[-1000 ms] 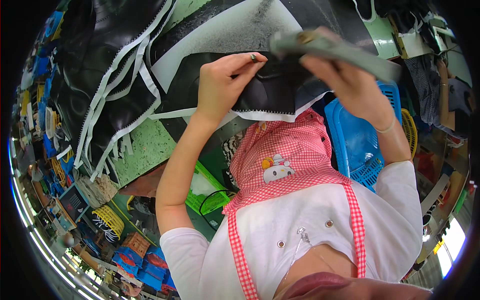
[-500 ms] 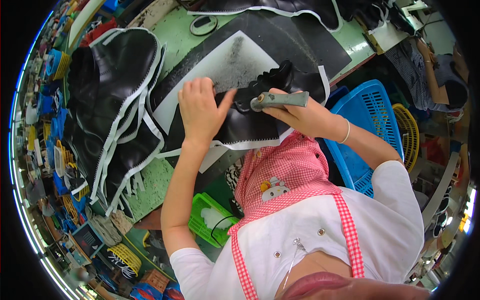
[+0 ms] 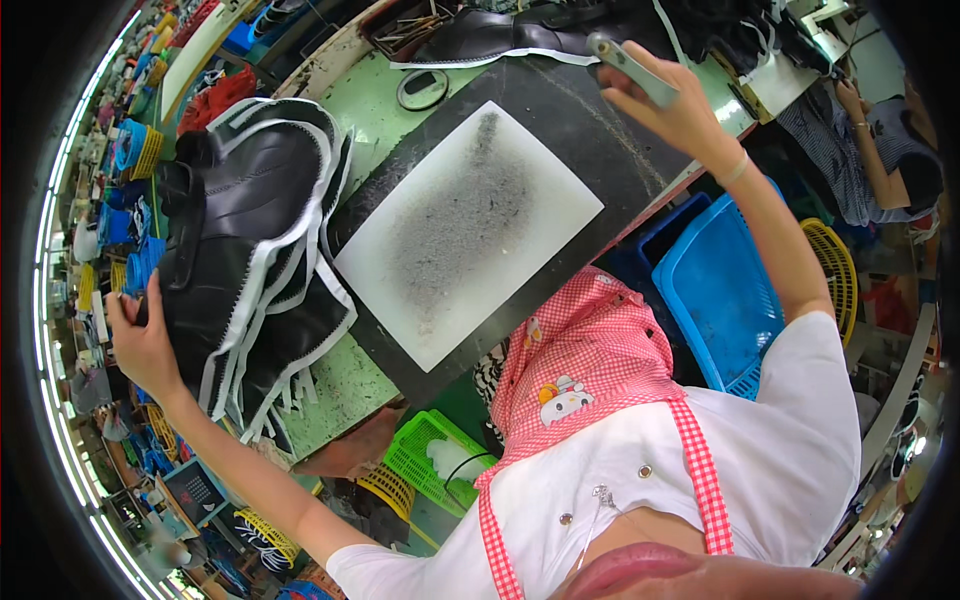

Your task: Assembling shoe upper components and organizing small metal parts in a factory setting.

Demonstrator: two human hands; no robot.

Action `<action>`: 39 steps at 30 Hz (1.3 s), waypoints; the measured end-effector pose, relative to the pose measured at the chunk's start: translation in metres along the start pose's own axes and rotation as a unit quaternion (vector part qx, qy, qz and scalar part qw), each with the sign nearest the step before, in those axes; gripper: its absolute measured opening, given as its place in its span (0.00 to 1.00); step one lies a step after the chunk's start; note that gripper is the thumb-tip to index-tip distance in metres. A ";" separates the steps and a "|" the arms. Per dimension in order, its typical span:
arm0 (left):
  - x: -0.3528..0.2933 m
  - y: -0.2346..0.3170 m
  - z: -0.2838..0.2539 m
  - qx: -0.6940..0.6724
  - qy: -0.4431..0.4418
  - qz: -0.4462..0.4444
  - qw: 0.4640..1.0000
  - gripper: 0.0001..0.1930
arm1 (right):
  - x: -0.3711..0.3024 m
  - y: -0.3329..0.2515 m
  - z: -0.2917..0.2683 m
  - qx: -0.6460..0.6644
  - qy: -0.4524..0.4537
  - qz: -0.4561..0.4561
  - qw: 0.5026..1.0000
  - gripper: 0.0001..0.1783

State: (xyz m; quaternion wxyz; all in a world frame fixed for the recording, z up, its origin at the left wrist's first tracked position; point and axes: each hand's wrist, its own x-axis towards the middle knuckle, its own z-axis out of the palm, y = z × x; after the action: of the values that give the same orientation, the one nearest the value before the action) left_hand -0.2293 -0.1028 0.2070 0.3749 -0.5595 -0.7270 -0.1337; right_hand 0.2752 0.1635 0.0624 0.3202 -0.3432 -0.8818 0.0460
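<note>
Hands check: your left hand (image 3: pixel 145 345) is at the left edge of that stack of black pieces (image 3: pixel 250 205), fingers bent, and your right hand (image 3: pixel 680 112) has its fingers wrapped round a grey metal tool (image 3: pixel 640 72). Is the left one gripping anything?

Can't tell tbh, the fingertips are too small to read. Stack's on the left of the green table (image 3: pixel 345 385), white toothed edging (image 3: pixel 262 265) toward the middle. If you're lifting a layer, I'd pinch just one by its edge and hold the tool well away from it.

Fair. What's in the way?

Mainly the loose white strips (image 3: pixel 285 395) at the stack's near end; they look snag-prone. Beside the stack there's a smudged white board (image 3: pixel 470 235) on a dark mat (image 3: pixel 640 150), then another black piece (image 3: pixel 500 38) beyond. Blue basket (image 3: pixel 720 290) is on your right, so mind that elbow.
</note>
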 end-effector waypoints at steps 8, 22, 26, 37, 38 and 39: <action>-0.061 0.052 0.136 -0.040 -0.058 0.061 0.996 0.13 | 0.035 0.133 0.070 -0.089 -0.054 0.024 0.994 0.19; -0.016 0.124 0.092 -0.245 -0.112 0.013 0.963 0.14 | -0.073 -0.100 0.020 0.182 -0.271 -0.109 0.939 0.11; -0.029 0.203 0.076 -0.426 -0.174 0.079 0.884 0.16 | -0.070 -0.105 0.014 0.268 -0.274 -0.092 0.919 0.17; -0.044 0.274 0.099 -0.399 -0.267 0.191 0.856 0.21 | -0.037 -0.032 0.042 0.126 -0.218 -0.078 0.965 0.21; -0.054 0.275 0.089 -0.388 -0.245 0.166 0.873 0.21 | -0.035 -0.039 0.043 0.135 -0.178 -0.129 0.966 0.20; -0.061 0.277 0.084 -0.388 -0.251 0.161 0.872 0.21 | -0.034 -0.039 0.044 0.140 -0.183 -0.129 0.964 0.20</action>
State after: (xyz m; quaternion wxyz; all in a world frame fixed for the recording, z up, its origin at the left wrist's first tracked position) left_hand -0.0039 -0.0011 0.0451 -0.0506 -0.7839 -0.5863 -0.1979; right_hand 0.2459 0.1186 0.0210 0.2013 -0.1640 -0.9469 0.1898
